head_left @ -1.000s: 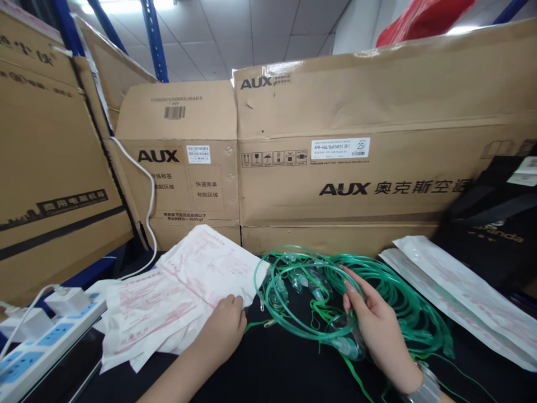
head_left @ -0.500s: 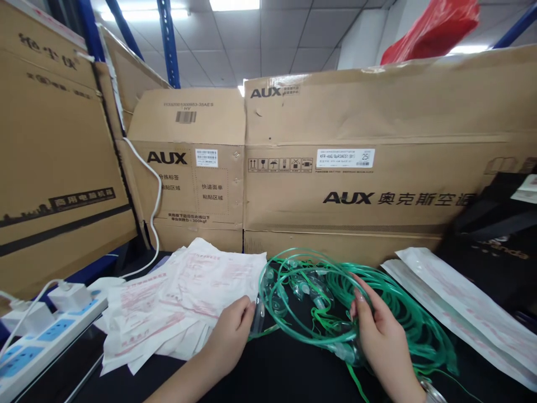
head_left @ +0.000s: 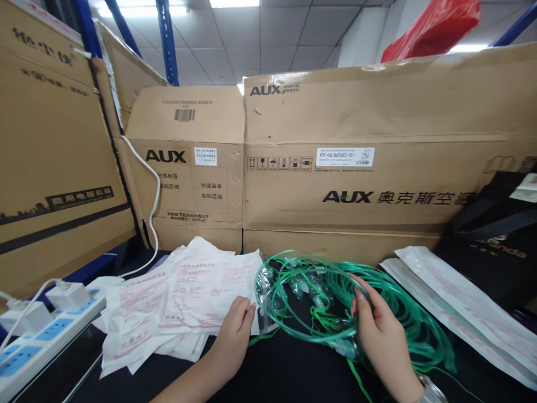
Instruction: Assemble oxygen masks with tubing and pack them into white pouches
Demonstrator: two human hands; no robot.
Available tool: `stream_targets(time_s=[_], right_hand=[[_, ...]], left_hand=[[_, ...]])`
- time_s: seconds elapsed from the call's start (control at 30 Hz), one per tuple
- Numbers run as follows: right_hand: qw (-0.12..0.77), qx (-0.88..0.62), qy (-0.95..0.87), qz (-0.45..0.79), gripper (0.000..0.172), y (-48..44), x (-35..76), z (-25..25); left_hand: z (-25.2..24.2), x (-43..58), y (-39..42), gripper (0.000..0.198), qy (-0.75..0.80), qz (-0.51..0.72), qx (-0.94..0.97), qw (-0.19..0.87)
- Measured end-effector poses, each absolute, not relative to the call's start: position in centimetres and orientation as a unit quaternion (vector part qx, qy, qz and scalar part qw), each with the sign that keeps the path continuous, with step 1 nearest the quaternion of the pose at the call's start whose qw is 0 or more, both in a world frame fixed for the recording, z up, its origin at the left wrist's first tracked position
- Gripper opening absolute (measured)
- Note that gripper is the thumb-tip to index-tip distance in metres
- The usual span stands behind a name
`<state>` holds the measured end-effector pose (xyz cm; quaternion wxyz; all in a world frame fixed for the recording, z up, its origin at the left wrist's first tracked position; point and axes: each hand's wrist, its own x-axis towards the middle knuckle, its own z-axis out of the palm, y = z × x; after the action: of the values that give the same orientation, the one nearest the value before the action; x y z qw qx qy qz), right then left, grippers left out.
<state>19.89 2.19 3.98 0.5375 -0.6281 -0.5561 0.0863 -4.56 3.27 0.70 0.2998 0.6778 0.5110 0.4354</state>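
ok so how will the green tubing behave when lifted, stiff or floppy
Likely springy rather than limp, as the green tubing holds rounded loops in the right hand. It looks fairly light, being thin and translucent. It may snag, since bright green straps and clear masks lie among its loops.

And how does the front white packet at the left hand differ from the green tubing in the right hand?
The packet lies flat like a sheet; the tubing curves in loops. The packet is white with reddish print, while the tubing is green and see-through. Both are held: the left hand pinches the packet's edge, the right hand grips the tubing.
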Motion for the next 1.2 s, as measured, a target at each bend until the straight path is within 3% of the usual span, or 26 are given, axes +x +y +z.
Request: stream_targets(time_s=[0.43,0.6,0.87,1.13,1.2], right_hand=[[0.523,-0.606,-0.599,-0.017,0.044,1.7,19.3,3.5],[0.543,-0.568,-0.614,0.075,0.043,0.2,17.5,3.9],[0.52,-0.534,-0.627,0.226,0.037,0.6,17.1,3.4],[0.495,-0.589,-0.593,0.241,0.028,1.8,17.3,3.1],[0.517,-0.584,-0.574,0.25,0.036,2.3,17.5,2.7]], left_hand=[[1.8,-3.6,1.7,0.02,0.503,0.43,0.703,0.259],[2.6,-2.7,-0.1,0.02,0.487,0.416,0.744,0.191],[1.8,-2.7,-0.1,0.024,0.471,0.433,0.714,0.284],[1.9,-2.6,0.0,0.026,0.456,0.469,0.687,0.315],[2.0,-2.6,-0.2,0.026,0.442,0.48,0.694,0.304]])
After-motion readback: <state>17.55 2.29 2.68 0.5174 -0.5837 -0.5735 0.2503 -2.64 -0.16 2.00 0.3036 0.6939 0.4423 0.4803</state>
